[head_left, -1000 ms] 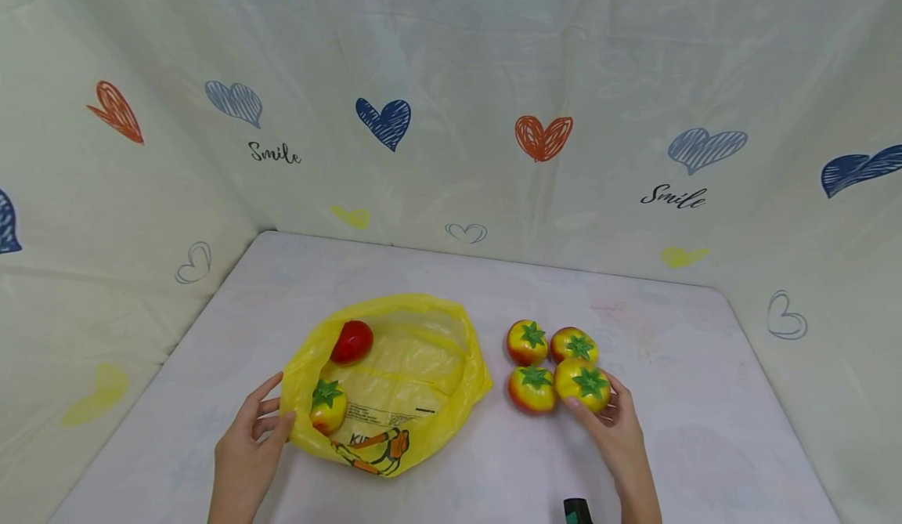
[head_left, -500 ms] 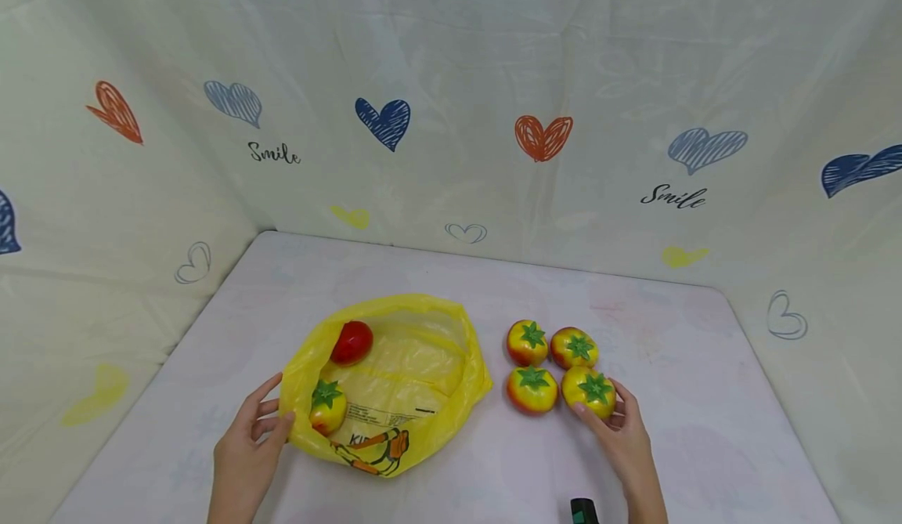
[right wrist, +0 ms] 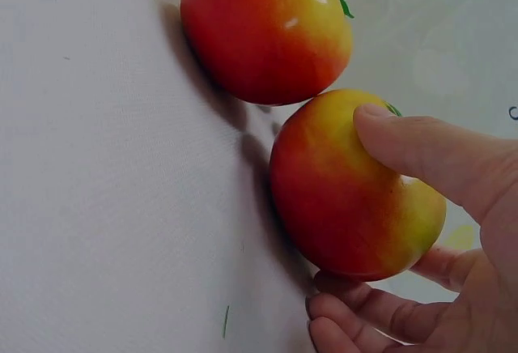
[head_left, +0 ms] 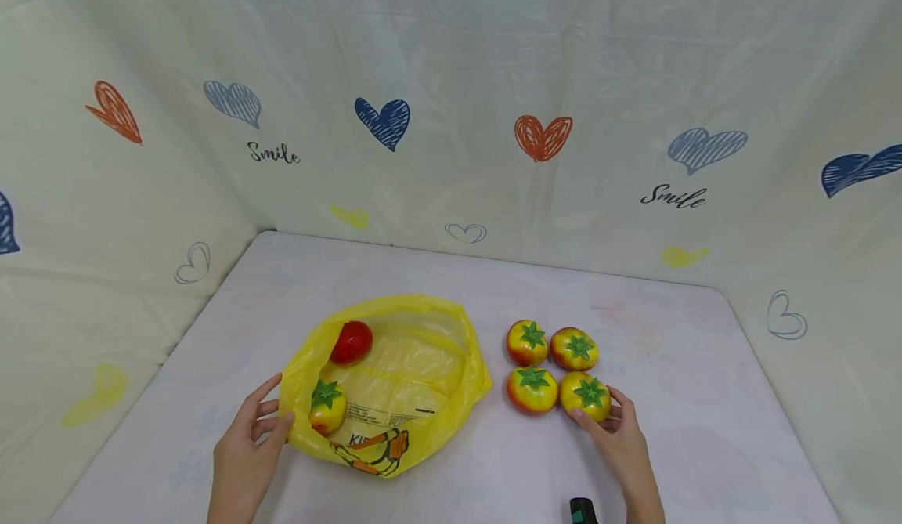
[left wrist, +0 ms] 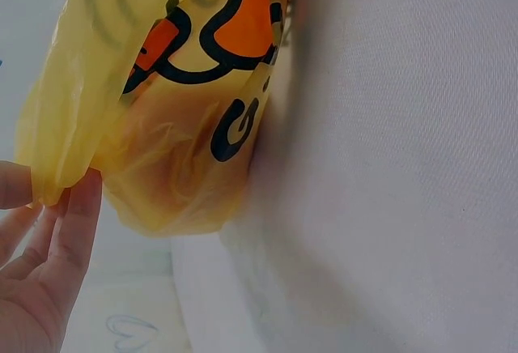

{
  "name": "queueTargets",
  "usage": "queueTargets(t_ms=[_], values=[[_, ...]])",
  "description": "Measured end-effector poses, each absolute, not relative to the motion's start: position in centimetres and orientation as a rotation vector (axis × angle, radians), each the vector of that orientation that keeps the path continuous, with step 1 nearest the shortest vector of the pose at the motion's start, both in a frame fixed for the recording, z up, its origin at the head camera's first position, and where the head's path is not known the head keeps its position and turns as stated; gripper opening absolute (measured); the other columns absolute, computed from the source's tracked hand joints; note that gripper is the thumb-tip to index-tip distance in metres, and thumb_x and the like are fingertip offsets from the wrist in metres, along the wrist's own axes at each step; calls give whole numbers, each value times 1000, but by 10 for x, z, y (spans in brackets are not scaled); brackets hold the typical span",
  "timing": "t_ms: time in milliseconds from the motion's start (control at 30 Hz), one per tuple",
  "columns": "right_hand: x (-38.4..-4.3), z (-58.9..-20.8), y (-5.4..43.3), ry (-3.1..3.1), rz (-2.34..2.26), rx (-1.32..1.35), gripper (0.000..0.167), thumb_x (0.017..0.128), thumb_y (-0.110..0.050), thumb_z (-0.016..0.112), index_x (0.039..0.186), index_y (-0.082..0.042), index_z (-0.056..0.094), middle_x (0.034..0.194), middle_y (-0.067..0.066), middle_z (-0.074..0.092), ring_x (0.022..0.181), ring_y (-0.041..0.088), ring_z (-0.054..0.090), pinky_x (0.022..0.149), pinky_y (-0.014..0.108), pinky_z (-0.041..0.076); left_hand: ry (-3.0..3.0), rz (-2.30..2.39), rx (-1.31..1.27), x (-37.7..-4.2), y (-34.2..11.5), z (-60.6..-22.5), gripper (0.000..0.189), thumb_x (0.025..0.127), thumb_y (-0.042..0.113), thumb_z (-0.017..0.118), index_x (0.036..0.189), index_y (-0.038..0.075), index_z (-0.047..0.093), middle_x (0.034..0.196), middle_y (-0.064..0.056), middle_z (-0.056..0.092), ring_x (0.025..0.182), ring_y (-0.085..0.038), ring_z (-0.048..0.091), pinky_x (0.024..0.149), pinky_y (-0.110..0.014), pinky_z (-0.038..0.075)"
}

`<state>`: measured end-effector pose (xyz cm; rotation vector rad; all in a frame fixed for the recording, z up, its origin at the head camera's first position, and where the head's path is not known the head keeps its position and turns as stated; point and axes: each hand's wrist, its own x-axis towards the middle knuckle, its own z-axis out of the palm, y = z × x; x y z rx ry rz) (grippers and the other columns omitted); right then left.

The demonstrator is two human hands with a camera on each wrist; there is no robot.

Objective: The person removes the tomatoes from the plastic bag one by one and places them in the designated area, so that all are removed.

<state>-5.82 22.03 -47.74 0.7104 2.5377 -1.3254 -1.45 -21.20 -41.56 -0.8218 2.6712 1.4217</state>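
My left hand (head_left: 247, 446) pinches the left rim of an open yellow plastic bag (head_left: 451, 422) between thumb and fingers; the left wrist view shows the thin film (left wrist: 69, 126) caught there. Inside the bag lie a red tomato (head_left: 351, 343) and a yellow-red tomato (head_left: 329, 408) with a green leafy top. On the right, my right hand (head_left: 620, 434) holds another yellow-red tomato (head_left: 585, 396), thumb on its upper side and fingers around its far side and underneath. In the right wrist view this held tomato (right wrist: 348, 199) sits close against a neighbouring tomato (right wrist: 263, 29).
Three more yellow-red tomatoes stand just beyond and left of the held one: a front-left tomato (head_left: 532, 390), a back-left tomato (head_left: 527, 342) and a back-right tomato (head_left: 574, 348). A dark object (head_left: 582, 511) shows at the bottom edge. A heart-printed curtain (head_left: 458, 77) hangs behind the white table (head_left: 676, 367).
My right hand has lowered the held tomato toward the table, first shifting slightly right, then back left beside the front-left tomato. The left hand and bag have stayed put.
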Motion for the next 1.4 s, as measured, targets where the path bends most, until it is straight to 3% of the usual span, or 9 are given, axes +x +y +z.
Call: queueTargets(t_ms=[300,567,700,833,1000,1200,1400], values=[[-58,-475,221,2528,-1318,692,93,79,-51,66,144,-5,18,125,23,36,106,32,45,74,25,47,2675,1416,-818,-14,-212,-414,57,92,14,56,144,21,35,122,-18,54,73,10,51,66,-16,53],[-57,-474,221,2541,-1312,679,94,80,-49,66,146,-4,18,127,24,36,106,33,46,76,28,49,2737,1425,-812,-17,-219,-436,57,91,19,59,143,25,37,116,-14,57,83,-11,61,62,-25,57],[-57,-474,221,2560,-1312,676,91,81,-45,65,146,-4,17,129,26,36,107,34,46,80,33,50,2757,1419,-814,-19,-223,-449,57,91,23,61,142,30,37,115,-12,57,84,-12,61,61,-27,57],[-57,-474,222,2562,-1329,682,91,82,-47,65,147,-4,16,132,27,34,111,36,45,87,41,50,2761,1399,-844,-21,-222,-449,58,90,20,61,142,30,37,114,-11,57,82,-11,61,59,-30,57],[-56,-473,224,2570,-1348,677,93,82,-51,64,147,-5,16,135,28,32,114,38,44,90,45,50,2725,1413,-824,-19,-215,-432,57,92,14,57,144,23,35,118,-17,55,91,-22,60,65,-26,57],[-56,-473,224,2579,-1380,692,86,85,-47,62,147,-6,18,137,28,32,116,39,43,92,48,48,2747,1406,-829,-21,-217,-438,58,92,17,59,144,26,35,116,-15,56,90,-19,60,65,-29,58],[-56,-473,223,2571,-1389,715,85,85,-51,60,147,-9,21,135,25,34,116,37,42,94,49,46,2728,1404,-848,-25,-225,-456,58,91,25,60,142,38,34,116,-9,56,87,-11,60,59,-26,57]])
